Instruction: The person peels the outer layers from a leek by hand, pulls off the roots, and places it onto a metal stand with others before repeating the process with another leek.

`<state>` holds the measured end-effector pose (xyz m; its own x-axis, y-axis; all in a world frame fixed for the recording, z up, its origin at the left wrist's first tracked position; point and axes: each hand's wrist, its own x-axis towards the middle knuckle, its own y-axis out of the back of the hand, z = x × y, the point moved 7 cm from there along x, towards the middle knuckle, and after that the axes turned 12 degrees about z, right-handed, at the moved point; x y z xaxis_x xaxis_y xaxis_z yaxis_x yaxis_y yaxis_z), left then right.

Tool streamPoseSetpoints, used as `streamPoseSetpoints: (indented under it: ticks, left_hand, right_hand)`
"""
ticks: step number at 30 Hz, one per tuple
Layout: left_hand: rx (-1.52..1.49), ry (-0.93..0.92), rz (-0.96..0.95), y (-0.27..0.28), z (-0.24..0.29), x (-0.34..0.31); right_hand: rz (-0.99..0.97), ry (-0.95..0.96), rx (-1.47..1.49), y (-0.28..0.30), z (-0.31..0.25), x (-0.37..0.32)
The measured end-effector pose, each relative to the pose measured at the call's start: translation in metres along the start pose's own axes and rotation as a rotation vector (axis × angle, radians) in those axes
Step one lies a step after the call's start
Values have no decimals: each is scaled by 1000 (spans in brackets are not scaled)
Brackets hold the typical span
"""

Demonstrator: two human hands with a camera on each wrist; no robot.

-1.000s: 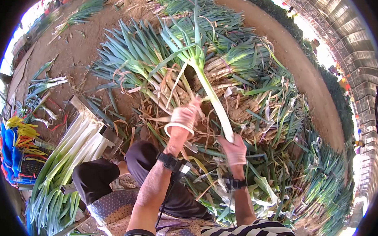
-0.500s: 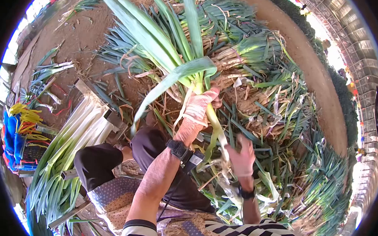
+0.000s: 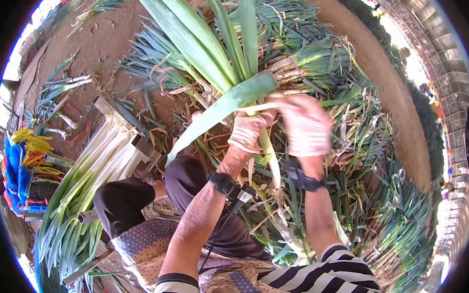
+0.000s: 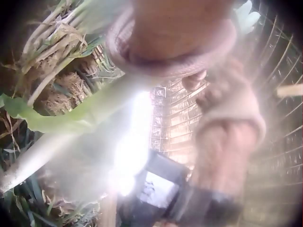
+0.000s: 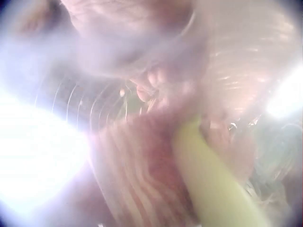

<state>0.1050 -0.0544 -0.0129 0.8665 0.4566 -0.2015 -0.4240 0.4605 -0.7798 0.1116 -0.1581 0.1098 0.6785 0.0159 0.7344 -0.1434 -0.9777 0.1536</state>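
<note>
My left hand [image 3: 249, 128], in a striped glove, grips a large green onion [image 3: 200, 42] around its stalk just below the leaves. Its long green leaves spread upward, and one broad leaf [image 3: 223, 108] folds down across the front of the left wrist's side. The white lower stalk [image 3: 274, 168] hangs below the hand, with a loosened pale green strip [image 4: 61, 118] beside it in the left wrist view. Close to the right of the stalk's top is my gloved right hand [image 3: 306, 126], motion-blurred, its fingertips by a thin pale leaf strip; I cannot tell whether it pinches that strip.
Bundles of unpeeled onions [image 3: 314, 66] lie ahead and to the right, with leaf scraps [image 3: 342, 137] around. On the left, peeled white onions [image 3: 95, 161] rest in a metal frame [image 3: 114, 117]. Blue and yellow ties [image 3: 25, 154] hang beside it.
The onion went from being held by its white end in the right hand to the left hand's grip under the leaves. The right hand let go, then rose to the stalk's top.
</note>
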Motion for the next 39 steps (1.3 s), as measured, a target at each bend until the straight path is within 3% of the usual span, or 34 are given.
streamPoseSetpoints:
  ticks: [2, 3, 4, 5, 7, 8, 9, 12, 14, 16, 18, 20, 22, 24, 25, 26, 28, 29, 30, 32, 33, 34, 36, 37, 39]
  left_hand:
    - [177, -233, -10, 20, 5, 22]
    - [8, -180, 15, 10, 24, 12]
    - [-60, -82, 79, 24, 18, 26]
    - [-144, -65, 72, 25, 25, 29]
    - [-224, -46, 37, 23, 39, 26]
    - [-220, -47, 9, 24, 44, 25]
    - [-246, -18, -28, 24, 43, 28]
    - [-270, -2, -104, 19, 43, 25]
    - [-281, 22, -145, 13, 38, 27]
    - [-233, -60, -162, 6, 43, 21]
    - [-209, -51, -108, 2, 43, 15]
    - [-159, -77, -95, 3, 41, 15]
    - [-108, -102, -77, 8, 41, 15]
    - [-65, -128, -57, 12, 40, 16]
    - [-89, -93, -50, 10, 38, 16]
    - [-91, -91, -46, 14, 37, 19]
    - [-102, -129, -389, 1, 37, 11]
    - [-122, -116, -402, 4, 32, 10]
    - [-123, -116, -400, 7, 30, 13]
    - [-58, -109, -399, 5, 28, 11]
    - [-145, -56, -596, -9, 30, 1]
    - [-175, -23, -671, -16, 33, -8]
    - [-185, -20, -643, -17, 38, -14]
    - [-170, -37, -570, -12, 39, -11]
    - [-128, -68, -450, -3, 42, -5]
  right_hand:
    - [179, -568, -25, 60, 24, 3]
    - [326, -583, -27, 93, 39, -2]
    - [375, -434, -88, 126, 58, -11]
    - [380, -790, -290, 153, 88, -31]
    - [-145, -596, -1312, 193, 137, -69]
    - [-386, -524, -1518, 201, 145, -97]
    - [-337, -679, -1464, 203, 135, -113]
    - [-132, -618, -1023, 179, 114, -142]
    - [-114, -340, -695, 118, 55, -121]
    - [-80, -40, -637, 71, 19, -106]
    - [-79, 169, -608, 30, 17, -99]
    - [-44, 252, -603, -4, 31, -94]
    - [-186, 125, -763, -29, 38, -85]
    - [-430, -272, -660, -37, 64, -88]
    - [-332, -90, -642, -36, 61, -92]
    - [-336, -91, -643, -36, 69, -98]
    - [-251, -50, -412, -34, 59, -100]
    - [-305, -176, -458, -31, 60, -99]
    - [-307, -176, -459, -31, 56, -91]
    - [-735, -549, -452, -42, 85, -100]
    - [-690, -1074, 125, -43, 95, -116]
    - [-675, -909, 227, -45, 97, -125]
    - [-600, -1173, 224, -50, 123, -151]
    - [-610, -1169, 225, -48, 137, -157]
    - [-876, -623, -111, -52, 152, -150]
